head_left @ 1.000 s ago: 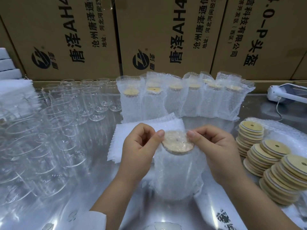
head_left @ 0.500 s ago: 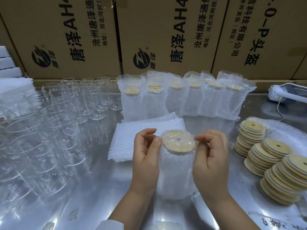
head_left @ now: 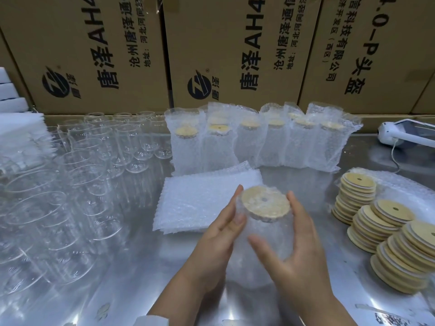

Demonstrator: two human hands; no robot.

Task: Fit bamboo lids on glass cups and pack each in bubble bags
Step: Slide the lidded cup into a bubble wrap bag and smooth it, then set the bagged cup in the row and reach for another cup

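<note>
Left hand (head_left: 219, 234) and right hand (head_left: 294, 252) face palms inward, fingers nearly straight.

Looks like a packing workshop: printed cartons (head_left: 235, 43) stacked behind a steel table (head_left: 141, 267) crowded with glasses (head_left: 94, 149), lids (head_left: 381, 220), bubble bags (head_left: 200, 198).
</note>
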